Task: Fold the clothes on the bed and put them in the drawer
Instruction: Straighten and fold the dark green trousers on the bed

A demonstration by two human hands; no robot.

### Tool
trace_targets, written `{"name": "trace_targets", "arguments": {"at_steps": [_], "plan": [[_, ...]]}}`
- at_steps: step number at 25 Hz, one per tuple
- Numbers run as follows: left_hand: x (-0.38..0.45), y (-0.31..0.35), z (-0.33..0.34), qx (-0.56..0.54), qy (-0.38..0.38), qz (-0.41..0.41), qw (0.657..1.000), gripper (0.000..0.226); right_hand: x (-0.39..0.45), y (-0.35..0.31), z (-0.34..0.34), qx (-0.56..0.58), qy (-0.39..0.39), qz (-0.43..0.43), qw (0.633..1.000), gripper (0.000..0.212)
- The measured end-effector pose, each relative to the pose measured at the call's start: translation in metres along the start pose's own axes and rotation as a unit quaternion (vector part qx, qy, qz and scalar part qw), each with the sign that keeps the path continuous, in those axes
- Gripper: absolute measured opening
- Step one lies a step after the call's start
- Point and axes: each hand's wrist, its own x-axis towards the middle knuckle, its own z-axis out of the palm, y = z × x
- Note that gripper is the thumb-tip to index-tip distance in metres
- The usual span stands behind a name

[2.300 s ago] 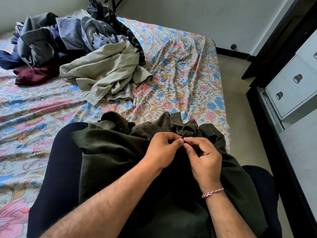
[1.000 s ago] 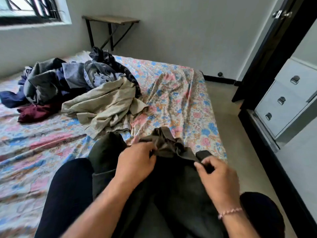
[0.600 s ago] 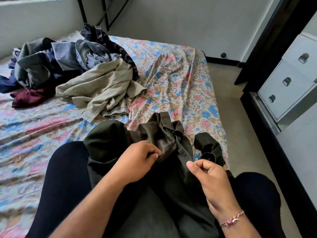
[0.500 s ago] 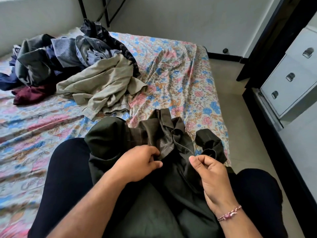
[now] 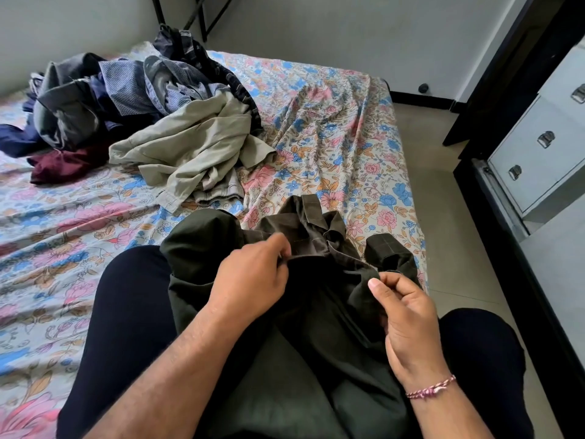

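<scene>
Head view
Shirt: a dark green shirt lies bunched across the person's lap, its collar end spilling forward onto the bed.
Left hand: the left hand has its fingers curled, pinching a fold of the shirt near the collar.
Right hand: the right hand is curled too, thumb and fingers nipping the shirt's edge just beside a rolled sleeve cuff; a pink thread bracelet sits on the wrist.
Legs: dark trousers cover both knees, one on each side of the shirt.
Bed: the bed wears a floral sheet in pink, blue and orange, rumpled into a ridge near the far end.
Pile: a heap of unfolded clothes sits on the far left of the bed, well apart from the hands; a beige garment is nearest, with a maroon piece and grey and blue checked pieces behind it.
Drawers: a white drawer unit with metal handles stands at right, beyond the floor strip, all drawers closed.
Wall: black table legs show at the top.
</scene>
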Motion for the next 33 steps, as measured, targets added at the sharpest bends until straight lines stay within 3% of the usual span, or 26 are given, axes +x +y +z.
{"name": "trace_targets", "arguments": {"at_steps": [3,5,8,11,12,14,16,17,19,21,28,33], "plan": [[0.003,-0.004,-0.007,-0.126,0.066,-0.012,0.99,0.028,0.002,0.002,-0.004,-0.161,0.032,-0.117,0.979,0.015],[0.004,-0.007,-0.01,-0.215,0.009,-0.013,0.976,0.028,0.0,0.004,-0.003,-0.215,0.029,-0.155,0.964,0.017],[0.003,-0.004,-0.012,-0.388,-0.104,-0.046,0.915,0.027,-0.002,0.003,-0.003,-0.21,0.008,-0.141,0.967,0.018],[0.002,0.0,-0.017,-0.512,-0.126,-0.065,0.848,0.035,-0.003,0.001,-0.002,-0.211,-0.043,-0.119,0.969,0.018],[0.001,0.001,-0.016,-0.519,-0.128,-0.069,0.842,0.038,-0.004,-0.001,0.0,-0.214,-0.062,-0.115,0.968,0.018],[0.001,0.005,-0.011,-0.447,-0.104,-0.091,0.884,0.043,-0.01,-0.005,0.008,-0.203,-0.081,-0.111,0.97,0.015],[0.001,0.015,0.003,-0.375,-0.043,-0.111,0.919,0.036,-0.012,-0.01,0.021,-0.198,-0.052,-0.13,0.97,0.013],[-0.002,0.022,0.011,-0.374,-0.001,-0.118,0.92,0.034,-0.011,-0.011,0.029,-0.196,-0.023,-0.147,0.969,0.013],[-0.008,0.034,0.028,-0.423,0.077,-0.138,0.892,0.032,-0.008,-0.011,0.044,-0.179,0.03,-0.166,0.969,0.013],[-0.014,0.043,0.037,-0.456,0.104,-0.155,0.87,0.026,-0.005,-0.007,0.052,-0.175,0.051,-0.175,0.968,0.01],[-0.02,0.046,0.046,-0.436,0.132,-0.092,0.886,0.024,-0.014,0.0,0.048,-0.173,0.041,-0.187,0.966,0.014],[-0.02,0.049,0.048,-0.55,0.093,-0.116,0.822,0.024,-0.015,0.001,0.046,-0.171,0.035,-0.199,0.964,0.018]]}}
